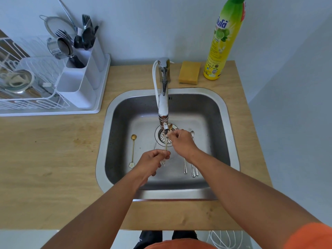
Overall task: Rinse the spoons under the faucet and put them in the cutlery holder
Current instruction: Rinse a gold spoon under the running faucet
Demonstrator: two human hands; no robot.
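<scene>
**Under the faucet: a thin grip on a wet spoon**

Over the drain, the gold spoon [167, 141] is held by both hands beneath the faucet [163, 103] spout. The left hand [154, 159] has its fingers curled round the handle's near end; the right hand [180, 141] pinches up by the bowl, fingertips closed on it. A thin stream appears to fall at the spout, though it is hard to be sure.

The main risk is a slip. The handle is slim and wet, and both holds are fingertip pinches, so a slip would probably drop the spoon onto the drain grate [164, 136] directly below. Rubbing the bowl so close to the spout could also knock it against the nozzle and spray water toward the near rim.

A second gold spoon [133, 150] lies on the left of the sink [231, 141] floor, and silver spoons [191, 166] lie to the right, partly under the right forearm; lifting that arm carelessly might drag them. The cutlery holder [79, 83] stands well apart at far left, so a dripping carry across the wooden counter [53, 159] seems likely.

The counter is pale wood against a light wall. A dish rack [27, 97] sits beside the holder; a yellow sponge [189, 72] and a dish soap bottle [222, 44] stand behind the sink at far right.
</scene>
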